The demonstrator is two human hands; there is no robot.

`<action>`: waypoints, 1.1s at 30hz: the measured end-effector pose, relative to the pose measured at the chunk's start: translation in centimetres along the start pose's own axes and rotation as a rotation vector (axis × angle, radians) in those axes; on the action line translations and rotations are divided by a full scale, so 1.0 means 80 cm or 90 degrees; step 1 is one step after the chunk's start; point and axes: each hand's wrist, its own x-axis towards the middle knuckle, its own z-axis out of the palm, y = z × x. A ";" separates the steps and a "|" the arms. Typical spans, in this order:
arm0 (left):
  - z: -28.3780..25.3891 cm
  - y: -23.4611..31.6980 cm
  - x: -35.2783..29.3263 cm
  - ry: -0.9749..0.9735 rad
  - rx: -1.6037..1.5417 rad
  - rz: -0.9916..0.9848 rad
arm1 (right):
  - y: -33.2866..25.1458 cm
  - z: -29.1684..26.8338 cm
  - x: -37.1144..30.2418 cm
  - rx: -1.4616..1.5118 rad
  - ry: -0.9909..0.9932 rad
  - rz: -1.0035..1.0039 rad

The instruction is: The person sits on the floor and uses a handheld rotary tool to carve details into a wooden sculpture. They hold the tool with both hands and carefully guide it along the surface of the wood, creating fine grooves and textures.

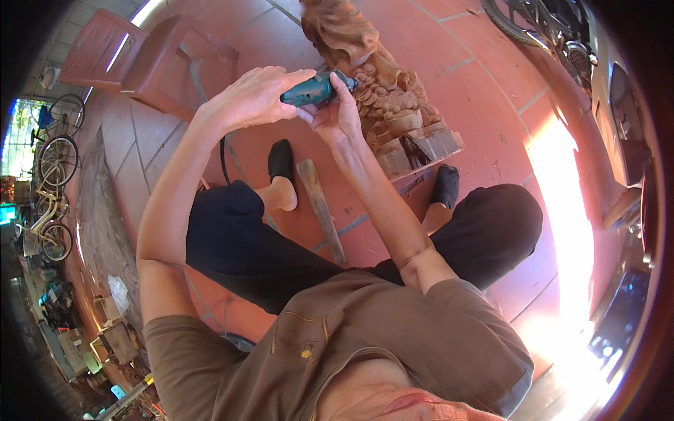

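My left hand [254, 99] is closed around the rear of a teal die grinder [307, 91]. Its front end is gripped by my right hand [338, 116], thumb over the top and fingers underneath. The grinder's nose points right, at a reddish-brown wood carving [393, 98] with draped folds and clustered rounded shapes. Whether its tip touches the wood is hidden by my right thumb. A black cord [224, 160] hangs below my left forearm.
A wooden bar [319, 210] lies on the red tile floor between my legs. A brown plastic chair [151, 67] stands at the far left. Bicycles [57, 161] line the left side, above tools and boxes [77, 347]. A motorbike [554, 31] is at the far right.
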 end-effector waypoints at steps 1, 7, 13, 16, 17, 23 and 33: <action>0.001 0.000 -0.001 0.003 0.000 -0.008 | 0.001 0.002 -0.001 -0.006 0.009 -0.006; -0.005 0.003 -0.003 -0.002 -0.004 -0.013 | 0.002 -0.007 0.007 -0.016 0.006 0.006; 0.000 -0.003 -0.003 -0.002 0.001 -0.022 | 0.002 -0.003 0.003 -0.004 -0.003 0.000; -0.002 0.005 -0.001 -0.009 0.001 -0.032 | -0.001 -0.006 0.003 -0.010 0.000 0.002; -0.003 0.004 -0.002 -0.006 0.004 -0.030 | -0.001 -0.007 0.004 -0.007 -0.002 0.007; -0.006 0.020 0.000 -0.023 0.007 -0.047 | -0.005 -0.009 -0.001 -0.004 -0.010 0.026; -0.006 0.034 -0.009 -0.022 0.046 -0.045 | -0.007 -0.008 -0.013 0.000 -0.022 0.023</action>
